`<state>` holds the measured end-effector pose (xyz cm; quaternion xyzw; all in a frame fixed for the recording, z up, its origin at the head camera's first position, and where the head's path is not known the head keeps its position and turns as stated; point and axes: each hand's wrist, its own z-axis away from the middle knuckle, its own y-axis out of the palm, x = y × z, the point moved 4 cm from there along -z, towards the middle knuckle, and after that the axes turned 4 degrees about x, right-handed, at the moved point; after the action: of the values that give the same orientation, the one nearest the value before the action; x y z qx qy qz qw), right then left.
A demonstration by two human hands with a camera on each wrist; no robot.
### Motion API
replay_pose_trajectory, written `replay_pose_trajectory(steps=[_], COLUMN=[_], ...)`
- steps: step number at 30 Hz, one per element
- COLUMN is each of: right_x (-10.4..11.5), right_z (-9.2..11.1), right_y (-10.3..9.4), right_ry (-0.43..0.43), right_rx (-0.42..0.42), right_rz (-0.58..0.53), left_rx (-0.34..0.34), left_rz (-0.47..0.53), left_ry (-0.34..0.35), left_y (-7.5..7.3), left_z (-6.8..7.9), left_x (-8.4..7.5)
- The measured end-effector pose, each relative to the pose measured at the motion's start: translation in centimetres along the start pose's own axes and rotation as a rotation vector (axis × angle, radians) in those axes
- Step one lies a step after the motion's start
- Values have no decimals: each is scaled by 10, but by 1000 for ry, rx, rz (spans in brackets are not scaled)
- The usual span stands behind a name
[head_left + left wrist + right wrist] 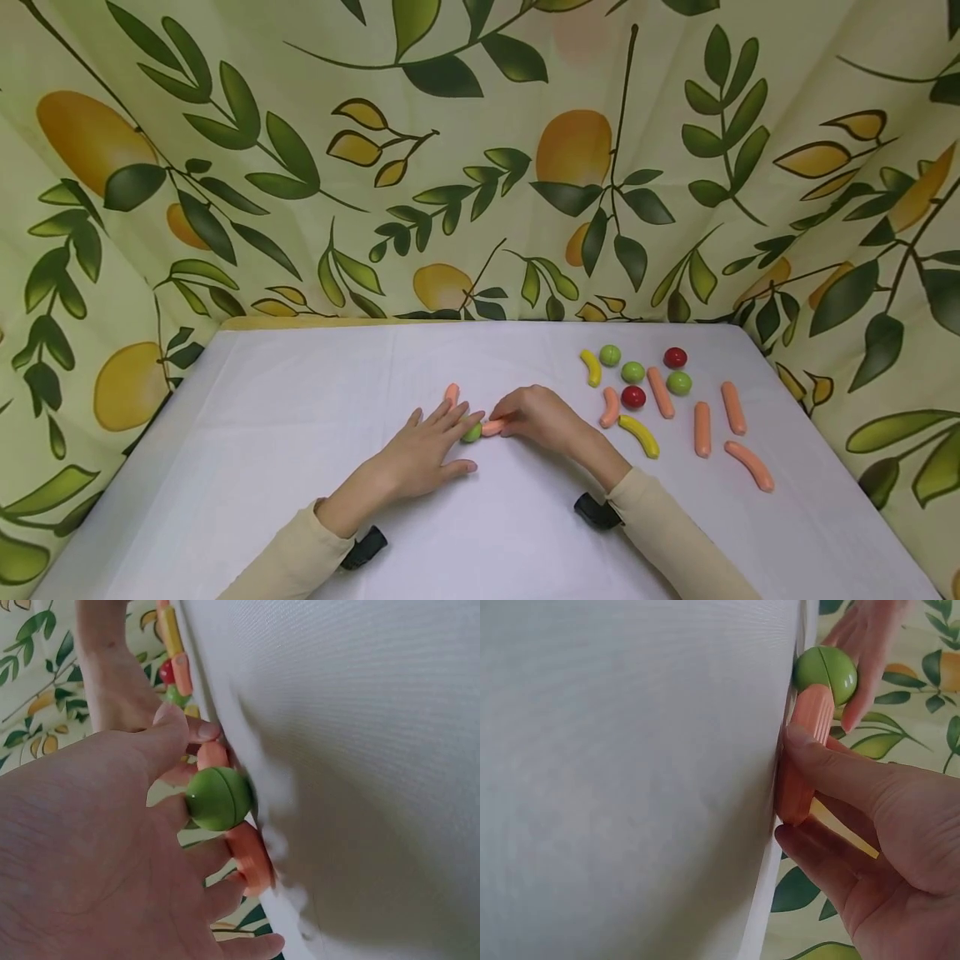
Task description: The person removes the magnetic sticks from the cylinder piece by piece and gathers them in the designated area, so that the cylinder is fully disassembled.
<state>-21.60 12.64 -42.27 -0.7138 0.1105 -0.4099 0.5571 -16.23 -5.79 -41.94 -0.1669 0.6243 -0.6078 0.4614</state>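
Observation:
Straight fingers of my left hand (pixel 423 457) lie over a green ball (pixel 472 432) and an orange stick (pixel 452 392). In the left wrist view the green ball (pixel 217 799) sits between two orange sticks, the lower one (pixel 251 859) beside those fingers. My right hand (pixel 546 419) pinches the other ribbed orange stick (pixel 804 761) between thumb and fingers. That stick's far end meets the green ball (pixel 826 675) in the right wrist view. In the head view, my hands partly cover the ball and both sticks.
At the right of the white table (pixel 285 400) lie several loose pieces: straight orange sticks (pixel 702 429), curved orange ones (pixel 750 465), curved yellow ones (pixel 639 437), green balls (pixel 678 383) and red balls (pixel 633 397). A leaf-patterned curtain (pixel 480 167) hangs behind.

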Motion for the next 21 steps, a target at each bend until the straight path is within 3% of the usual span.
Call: replay_pose_trajectory(steps=[9, 13, 21], right_x=[-7, -10, -13], right_z=[3, 7, 14], right_y=[-2, -7, -12], right_ry=[-29, 14, 153], right_rx=[7, -19, -96], right_rz=[-142, -212, -240], left_rx=[-11, -20, -28], left_rz=[2, -18, -16], left_ry=[-6, -12, -24], left_y=[0, 1, 0], left_z=[0, -1, -2], left_x=[-1, -1, -4])
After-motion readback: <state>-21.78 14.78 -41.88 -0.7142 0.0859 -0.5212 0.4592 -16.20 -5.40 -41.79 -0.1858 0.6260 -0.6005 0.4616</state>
